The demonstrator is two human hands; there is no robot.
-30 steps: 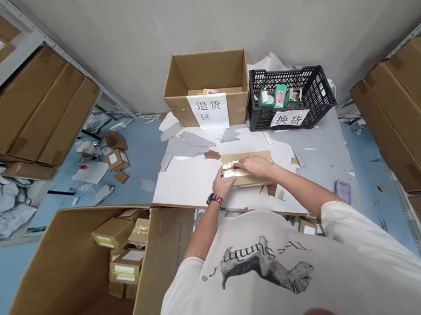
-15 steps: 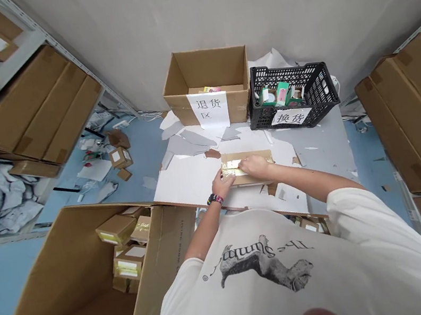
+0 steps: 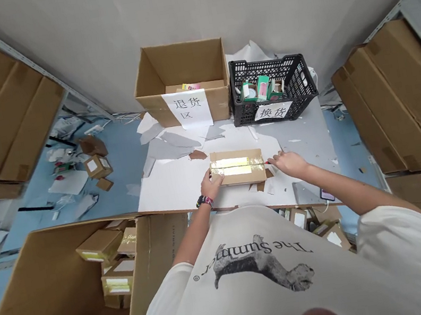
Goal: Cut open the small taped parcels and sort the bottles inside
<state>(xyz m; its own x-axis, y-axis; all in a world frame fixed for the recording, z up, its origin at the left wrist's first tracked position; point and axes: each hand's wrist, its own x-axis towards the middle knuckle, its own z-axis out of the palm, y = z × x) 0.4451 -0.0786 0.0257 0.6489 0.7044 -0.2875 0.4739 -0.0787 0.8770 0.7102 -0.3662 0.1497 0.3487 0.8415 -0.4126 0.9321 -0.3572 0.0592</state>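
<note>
A small cardboard box (image 3: 240,175) with shiny yellowish tape and a pale label lies on the white-covered table, a dark line running lengthwise along its top. My left hand (image 3: 210,183), with a patterned band at the wrist, grips the box's left end, thumb on top. Just past the right end, my right hand (image 3: 289,163) is closed around a small red cutter (image 3: 267,163), mostly hidden by the fingers. Its tip points at the box's right edge; whether it touches, I cannot tell.
Behind the box stand an open carton (image 3: 149,106) with a paper sign and a black crate (image 3: 243,114) holding small green boxes. A large open carton (image 3: 163,240) with several parcels is at my left. A phone (image 3: 326,195) lies at the table's right front edge.
My right hand has moved right, from the top of the box to beyond its right end, uncovering the label and the lengthwise line. My left hand still holds the left end.
</note>
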